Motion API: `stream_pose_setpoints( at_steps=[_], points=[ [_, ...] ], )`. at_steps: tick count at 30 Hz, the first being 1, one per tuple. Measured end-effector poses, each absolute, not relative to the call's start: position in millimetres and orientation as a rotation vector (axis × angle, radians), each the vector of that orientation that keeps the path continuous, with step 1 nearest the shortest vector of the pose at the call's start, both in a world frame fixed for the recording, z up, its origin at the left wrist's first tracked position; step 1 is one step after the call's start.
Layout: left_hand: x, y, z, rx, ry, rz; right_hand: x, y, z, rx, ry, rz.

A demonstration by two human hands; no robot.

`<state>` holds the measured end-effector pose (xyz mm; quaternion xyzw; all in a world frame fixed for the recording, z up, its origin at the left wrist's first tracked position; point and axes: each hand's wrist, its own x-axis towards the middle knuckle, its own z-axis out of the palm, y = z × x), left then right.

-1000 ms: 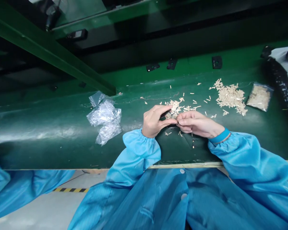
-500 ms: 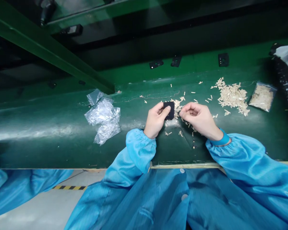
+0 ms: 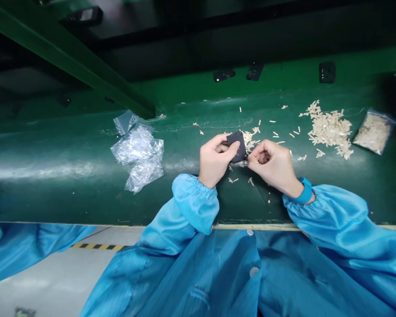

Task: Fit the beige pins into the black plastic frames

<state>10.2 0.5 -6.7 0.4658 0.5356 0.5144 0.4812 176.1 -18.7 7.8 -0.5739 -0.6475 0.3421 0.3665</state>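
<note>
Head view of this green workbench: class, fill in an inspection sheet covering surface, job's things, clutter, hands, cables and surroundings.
Surface: green bench, curved and shiny.
Job's things: black square pad; pale pieces, heaped and scattered; clear bag of pale pieces.
Clutter: crumpled plastic bags left of the hands.
Hands: left hand grips the pad; right hand has curled fingers at the pad's lower edge, contact unclear.
Cables: nothing seen.
Surroundings: grey floor with striped tape; green beam overhead.
</note>
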Motion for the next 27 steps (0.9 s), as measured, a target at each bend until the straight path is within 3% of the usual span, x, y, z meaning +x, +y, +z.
stream_pose_setpoints(
  at_steps=[12, 27],
  points=[
    [10.8, 0.1, -2.7, 1.183, 1.326, 1.262, 174.8, -19.6, 8.8, -1.455, -1.732, 0.799],
    [10.0, 0.1, -2.6, 1.170, 1.308, 1.247, 178.7, -12.6, 7.4, -1.441, -1.382, 1.286]
  ],
)
